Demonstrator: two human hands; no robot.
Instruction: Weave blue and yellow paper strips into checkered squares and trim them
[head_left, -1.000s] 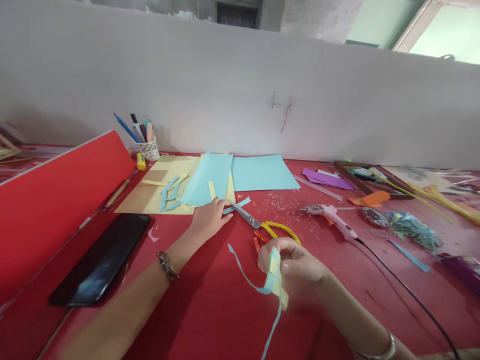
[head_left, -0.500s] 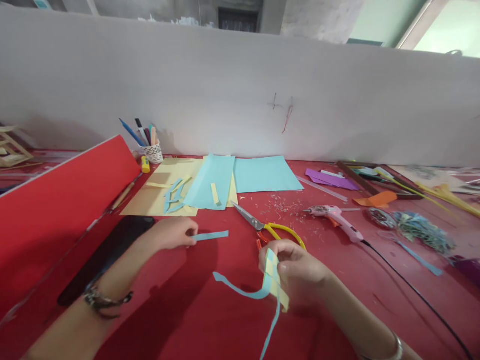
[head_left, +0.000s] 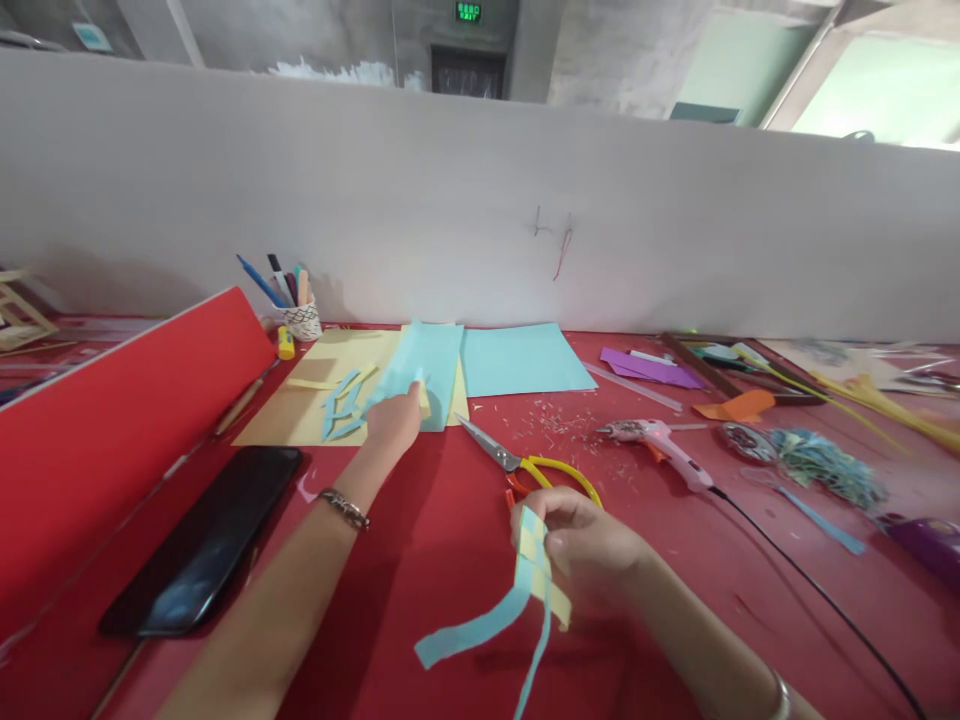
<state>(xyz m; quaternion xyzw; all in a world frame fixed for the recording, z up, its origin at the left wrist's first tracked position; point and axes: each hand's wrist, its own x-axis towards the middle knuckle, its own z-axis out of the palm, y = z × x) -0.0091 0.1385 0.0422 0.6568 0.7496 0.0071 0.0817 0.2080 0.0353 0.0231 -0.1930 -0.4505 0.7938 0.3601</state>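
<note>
My left hand [head_left: 396, 420] reaches over the blue paper sheet [head_left: 442, 350], its fingers closed at a short yellow paper strip [head_left: 425, 402] there; the fingertips are partly hidden. My right hand [head_left: 581, 535] pinches a small woven piece of blue and yellow paper strips [head_left: 534, 555] above the red table. From the woven piece hang a wide blue tail [head_left: 469, 632], curving left, and a thinner blue tail [head_left: 534, 665]. Just beyond my right hand lie scissors [head_left: 514, 462] with yellow handles. Folded blue strips [head_left: 343, 405] rest on the yellow paper [head_left: 285, 425] left of my left hand.
A black phone [head_left: 202, 545] lies at the left beside a slanted red board [head_left: 135, 430]. A pen cup [head_left: 301, 318] stands at the back. To the right are a pink glue gun [head_left: 667, 450] with its cord, shredded paper [head_left: 829, 465] and a dark wooden frame [head_left: 750, 375].
My left hand has moved forward and right to the yellow strip on the blue sheet. The blue strip it held no longer shows in it. My right hand still holds the woven piece.
</note>
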